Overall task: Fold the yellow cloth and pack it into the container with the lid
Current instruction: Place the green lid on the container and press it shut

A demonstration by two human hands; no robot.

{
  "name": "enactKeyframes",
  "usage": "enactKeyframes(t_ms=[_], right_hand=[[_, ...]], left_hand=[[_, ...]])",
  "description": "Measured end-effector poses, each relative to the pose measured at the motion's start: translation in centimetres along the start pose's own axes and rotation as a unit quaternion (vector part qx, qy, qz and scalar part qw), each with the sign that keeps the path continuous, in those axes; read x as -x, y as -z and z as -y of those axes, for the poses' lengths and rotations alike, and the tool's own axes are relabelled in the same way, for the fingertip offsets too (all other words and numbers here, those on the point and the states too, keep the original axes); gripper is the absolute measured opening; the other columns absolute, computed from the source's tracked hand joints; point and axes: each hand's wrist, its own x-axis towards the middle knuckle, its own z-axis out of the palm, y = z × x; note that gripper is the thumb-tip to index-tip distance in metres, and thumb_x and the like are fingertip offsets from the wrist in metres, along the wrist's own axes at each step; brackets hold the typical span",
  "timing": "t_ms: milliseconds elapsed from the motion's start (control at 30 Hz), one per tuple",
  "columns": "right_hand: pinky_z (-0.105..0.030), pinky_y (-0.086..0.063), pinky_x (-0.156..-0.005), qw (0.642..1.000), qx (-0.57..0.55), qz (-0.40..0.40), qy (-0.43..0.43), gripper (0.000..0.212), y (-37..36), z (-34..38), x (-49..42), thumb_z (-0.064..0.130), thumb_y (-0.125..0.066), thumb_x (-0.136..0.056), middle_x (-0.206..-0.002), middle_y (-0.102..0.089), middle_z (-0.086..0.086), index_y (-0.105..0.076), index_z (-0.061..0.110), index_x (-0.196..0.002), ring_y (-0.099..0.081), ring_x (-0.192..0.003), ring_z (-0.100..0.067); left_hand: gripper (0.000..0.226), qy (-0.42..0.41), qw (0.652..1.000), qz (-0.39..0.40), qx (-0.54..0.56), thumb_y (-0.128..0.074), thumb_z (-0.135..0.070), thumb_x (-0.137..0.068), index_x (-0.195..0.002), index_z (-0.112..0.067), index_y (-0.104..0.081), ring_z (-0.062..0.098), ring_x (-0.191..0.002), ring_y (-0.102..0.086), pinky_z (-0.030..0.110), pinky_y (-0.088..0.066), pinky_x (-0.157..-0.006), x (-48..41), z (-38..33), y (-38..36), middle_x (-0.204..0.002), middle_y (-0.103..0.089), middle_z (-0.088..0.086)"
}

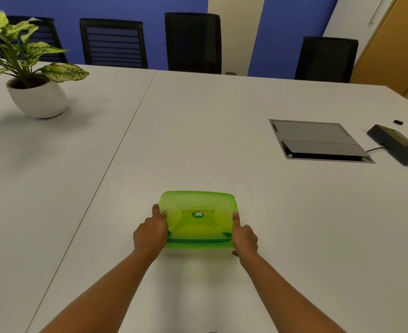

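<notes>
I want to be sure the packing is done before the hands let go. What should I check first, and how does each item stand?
1. Lid on the container: ok.
2. Left hand grips the left edge: ok.
3. Right hand grips the right edge: ok.
4. Container flat on the table: ok.
5. Lid sealed all round: cannot tell.
6. Yellow cloth inside: cannot tell, the green lid hides it.

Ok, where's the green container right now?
Head view, bottom centre: the green container sits on the white table, lid on, held between the left hand and right hand.
</notes>
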Motion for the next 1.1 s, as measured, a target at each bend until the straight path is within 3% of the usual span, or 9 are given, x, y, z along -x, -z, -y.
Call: enactKeyframes(t_ms=[67,167,300,367,733,1100], right_hand=[[-0.044,-0.053,-0.085,1.0,0.008,-0.006,-0.022,0.081,-0.52,-0.28,0.22,0.072,-0.021,-0.083,-0.104,-0.059,-0.013,-0.053,0.004,-0.113,-0.058,-0.093,-0.034],[-0.044,-0.051,-0.087,0.999,0.032,-0.024,-0.009,0.082,-1.21,-0.53,0.25,0.074,-0.017,-0.081,-0.104,-0.066,-0.016,-0.06,0.006,-0.098,-0.064,-0.093,-0.035],[-0.041,-0.051,-0.084,0.998,0.03,-0.045,0.025,0.065,-1.11,-0.39,0.21,0.069,-0.02,-0.085,-0.094,-0.068,-0.016,-0.049,0.014,-0.065,-0.065,-0.086,-0.035],[-0.04,-0.05,-0.083,0.998,0.017,-0.051,0.043,0.06,-1.05,-0.38,0.09,0.066,-0.024,-0.086,-0.09,-0.068,-0.016,-0.045,0.017,-0.058,-0.065,-0.083,-0.037],[-0.039,-0.052,-0.079,0.996,0.011,-0.061,0.067,0.058,-0.9,-0.12,-0.38,0.062,-0.031,-0.087,-0.086,-0.068,-0.018,-0.045,0.016,-0.056,-0.065,-0.08,-0.038],[-0.041,-0.052,-0.081,0.996,0.021,-0.038,0.081,0.058,-0.55,0.32,-0.51,0.062,-0.029,-0.088,-0.085,-0.064,-0.014,-0.049,0.012,-0.067,-0.065,-0.084,-0.037]], left_hand=[[0.045,0.001,1.0,-0.002,0.002,-0.015,-0.034,-0.1,-0.137,-0.01,-0.026,0.038,-0.1,-0.061,0.041,-0.047,-0.082,0.03,-0.04,-0.03,-0.108,-0.064,0.02],[0.043,0.004,1.0,-0.003,0.017,-0.016,-0.032,-0.1,-0.135,-0.01,-0.028,0.039,-0.098,-0.061,0.041,-0.046,-0.08,0.13,-0.03,-0.07,-0.106,-0.065,0.02],[0.041,0.004,1.0,-0.005,0.03,-0.017,-0.032,-0.1,-0.133,-0.01,-0.029,0.039,-0.098,-0.06,0.04,-0.045,-0.08,0.19,-0.07,-0.02,-0.105,-0.064,0.021],[0.041,0.008,0.999,-0.006,0.035,-0.017,-0.032,-0.1,-0.133,-0.01,-0.029,0.039,-0.099,-0.059,0.04,-0.045,-0.08,0.18,-0.12,0.0,-0.105,-0.064,0.021],[0.042,0.007,1.0,-0.007,0.022,-0.017,-0.031,-0.101,-0.134,-0.008,-0.028,0.04,-0.099,-0.06,0.041,-0.045,-0.08,0.36,-0.18,0.08,-0.106,-0.064,0.022],[0.044,0.009,1.0,-0.026,-0.004,-0.021,-0.03,-0.1,-0.139,-0.01,-0.026,0.037,-0.098,-0.061,0.04,-0.047,-0.076,0.07,-0.06,-0.07,-0.112,-0.062,0.016]])
